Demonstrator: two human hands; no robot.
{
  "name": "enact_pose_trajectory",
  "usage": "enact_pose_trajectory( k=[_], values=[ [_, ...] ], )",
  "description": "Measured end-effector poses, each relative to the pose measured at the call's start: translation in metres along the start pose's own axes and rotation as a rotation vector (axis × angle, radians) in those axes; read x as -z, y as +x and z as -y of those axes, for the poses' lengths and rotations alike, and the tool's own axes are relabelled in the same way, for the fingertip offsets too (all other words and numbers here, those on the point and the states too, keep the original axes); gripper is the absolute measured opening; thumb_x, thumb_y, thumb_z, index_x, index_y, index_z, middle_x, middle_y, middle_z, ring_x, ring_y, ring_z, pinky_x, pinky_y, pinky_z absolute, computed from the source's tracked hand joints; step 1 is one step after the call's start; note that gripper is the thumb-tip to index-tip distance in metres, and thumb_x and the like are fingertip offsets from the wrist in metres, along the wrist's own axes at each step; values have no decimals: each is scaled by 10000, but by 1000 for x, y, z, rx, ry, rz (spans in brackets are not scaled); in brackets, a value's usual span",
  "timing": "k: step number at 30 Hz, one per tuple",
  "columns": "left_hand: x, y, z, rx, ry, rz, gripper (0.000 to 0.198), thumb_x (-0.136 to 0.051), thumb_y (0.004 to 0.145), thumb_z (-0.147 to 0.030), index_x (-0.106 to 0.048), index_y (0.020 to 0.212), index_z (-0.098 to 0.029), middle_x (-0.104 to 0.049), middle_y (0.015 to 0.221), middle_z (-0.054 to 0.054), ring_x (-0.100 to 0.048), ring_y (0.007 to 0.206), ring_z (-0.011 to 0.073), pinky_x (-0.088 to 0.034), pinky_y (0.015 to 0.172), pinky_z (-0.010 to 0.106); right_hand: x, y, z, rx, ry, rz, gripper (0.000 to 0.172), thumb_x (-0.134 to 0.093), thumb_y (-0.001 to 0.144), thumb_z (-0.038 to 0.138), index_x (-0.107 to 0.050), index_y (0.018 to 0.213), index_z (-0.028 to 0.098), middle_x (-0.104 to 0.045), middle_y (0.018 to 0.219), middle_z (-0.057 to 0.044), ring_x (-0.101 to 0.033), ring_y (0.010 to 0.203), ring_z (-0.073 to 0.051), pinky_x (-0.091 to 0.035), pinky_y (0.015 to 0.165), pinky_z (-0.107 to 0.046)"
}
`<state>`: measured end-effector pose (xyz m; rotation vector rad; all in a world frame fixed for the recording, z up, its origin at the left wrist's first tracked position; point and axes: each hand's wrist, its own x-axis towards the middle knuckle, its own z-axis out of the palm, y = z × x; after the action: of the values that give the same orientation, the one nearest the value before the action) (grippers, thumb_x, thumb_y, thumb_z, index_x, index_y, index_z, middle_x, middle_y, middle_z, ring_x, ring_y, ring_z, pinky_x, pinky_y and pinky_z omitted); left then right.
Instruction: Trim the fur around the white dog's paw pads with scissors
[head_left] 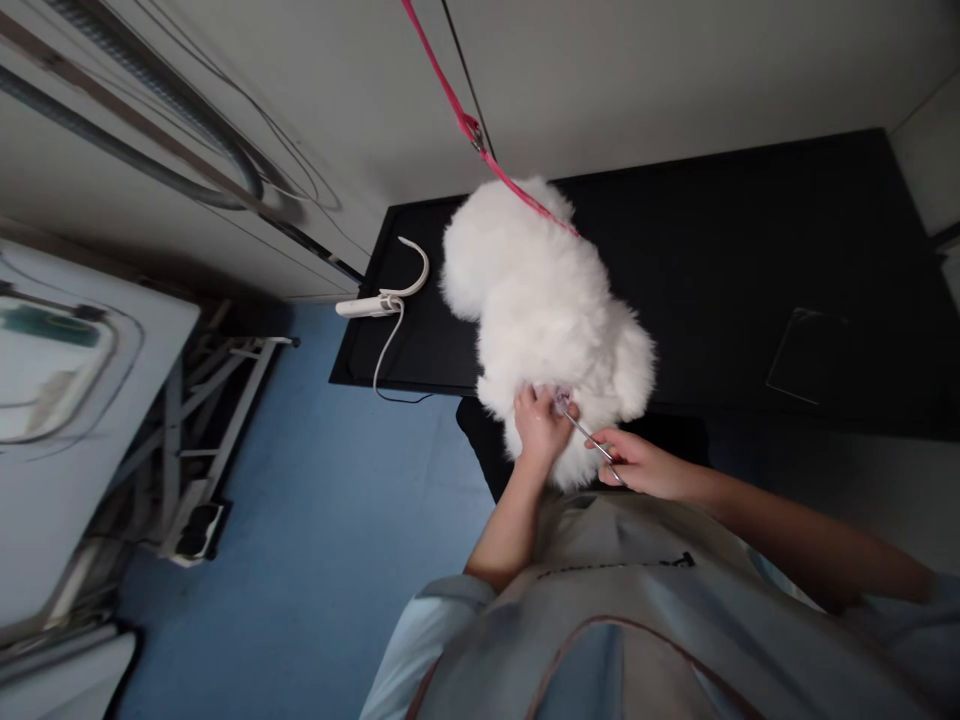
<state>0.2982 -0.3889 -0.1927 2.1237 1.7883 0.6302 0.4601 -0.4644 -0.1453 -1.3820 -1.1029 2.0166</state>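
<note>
A fluffy white dog (544,310) is on the black table, its near end at the table's front edge against my body. My left hand (540,425) is closed on the dog's ear, fingers bent into the fur beside a small pinkish patch of bare skin. From the right, my right hand (634,462) grips a slim metal tool with finger loops (589,435), scissors or forceps; I cannot tell which. Its shaft looks closed, and its tip is at the pinkish patch, next to my left thumb. A pink leash (517,190) runs from above down to the dog.
The black grooming table (750,260) stands along a grey wall. A white curved device (386,300) with a cord lies on its left end. A flat dark rectangle (806,355) is on the right. At left, a white table (97,400) has a folding metal frame (217,420).
</note>
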Motion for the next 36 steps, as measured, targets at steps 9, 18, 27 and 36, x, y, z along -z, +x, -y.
enact_pose_trajectory(
  k=[9,18,27,36],
  values=[
    [5,22,-29,161,-227,61,354,-737,693,-349,-709,1005,-183,-506,1043,126,-491,1107,319,-422,990,449,9,-20,9,139,-84,-32,373,-596,700,247,-483,1052,195,-469,651,69,-411,552,-92,-297,528,-233],
    [11,-5,-29,99,-836,-185,320,-593,843,-436,-727,1024,-207,-611,1187,108,-566,1157,234,-436,1033,416,15,-32,16,431,-890,-424,453,-554,767,223,-486,1212,172,-620,831,-29,-595,713,-179,-440,672,-307],
    [38,-33,-42,298,-1099,-291,188,-669,768,-316,-692,638,-182,-713,756,46,-669,749,159,-530,737,292,-13,-8,-11,566,-1386,-525,385,-494,859,249,-531,1212,100,-683,980,-149,-651,799,-271,-482,714,-384],
    [83,-39,28,362,-987,-406,301,-550,870,-385,-667,673,-191,-706,775,58,-656,783,169,-533,767,308,-6,-8,-33,372,-1072,-383,346,-512,805,256,-527,1143,183,-672,948,-117,-658,873,-287,-501,788,-421]
  ],
)
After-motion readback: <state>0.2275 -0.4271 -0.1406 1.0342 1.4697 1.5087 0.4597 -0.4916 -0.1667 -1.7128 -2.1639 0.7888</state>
